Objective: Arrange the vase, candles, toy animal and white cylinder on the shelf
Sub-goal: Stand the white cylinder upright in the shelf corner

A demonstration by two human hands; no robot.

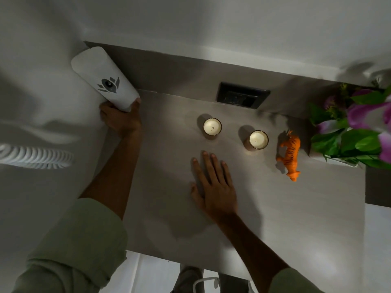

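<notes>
Head view. The left hand (119, 120) wraps the base of the white cylinder (103, 78) at the shelf's far-left corner, about 10 o'clock from the shelf centre. Thumb and fingers close on the lower end, probably so the tall body can be steered against the side wall while its base settles. The cylinder carries a dark emblem facing the camera (whether its base is fully seated cannot be told).

The right hand (213, 185) lies flat on the shelf (296, 218), fingers spread, holding nothing; it appears to serve as a brace while the left hand works.

The 2 candles (212, 126) (258, 139) stand in glass holders at roughly 12 and 1 o'clock of the right hand, apart from each other. The toy tiger (290, 154) stands upright at 3 o'clock of the nearer candle, close but not touching. The vase of purple flowers (355, 132) occupies the right end; foliage hides the vessel itself.

A dark wall socket (243, 95) sits on the back panel behind the candles, so items are likely kept forward of it.
</notes>
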